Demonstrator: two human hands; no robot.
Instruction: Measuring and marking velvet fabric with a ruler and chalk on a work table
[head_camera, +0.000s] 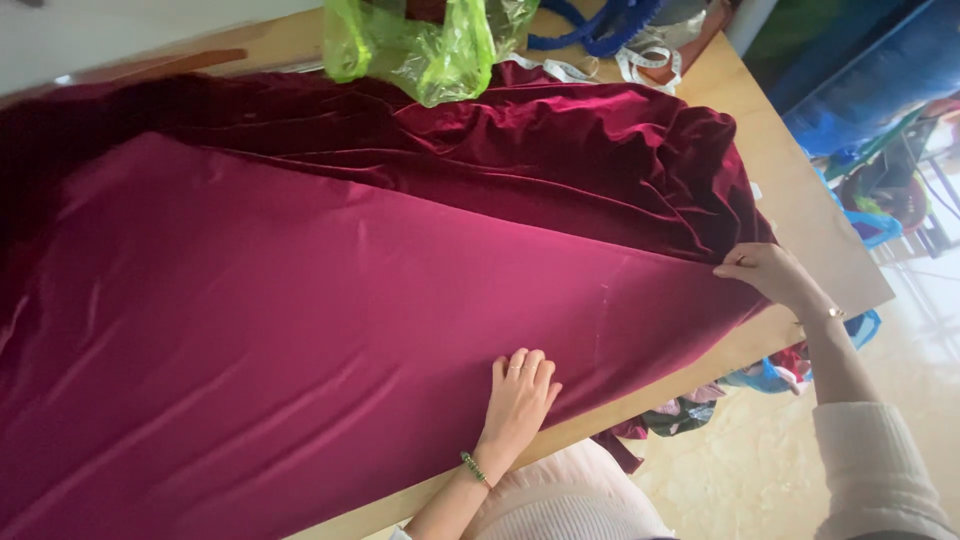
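One large piece of dark red velvet cloth (300, 300) covers most of the wooden tabletop (810, 220). Its smooth, paler side lies flat across the near half, and the darker, plush side is bunched in folds toward the far edge. Two hands work on it.

The left hand (520, 395) lies flat and palm down on the smooth cloth near the tabletop's near edge, fingers together and closed on nothing. A ring shows on one finger and a green bead bracelet (473, 467) circles the wrist. The right hand (765, 270) sits at the near right corner of the cloth, where the fold line meets the edge, its fingers narrowed onto the folded edge. A thin bracelet sits on that wrist.

At the far edge one crumpled yellow-green plastic bag (420, 45) rests on the bunched cloth. Beside it lie one white measuring tape (640, 65) and a blue strap (600, 25).

Bare wood shows along the tabletop's right edge and in a thin strip along the near edge. Past the right edge, bags and cloth scraps (760, 375) lie on the pale floor.
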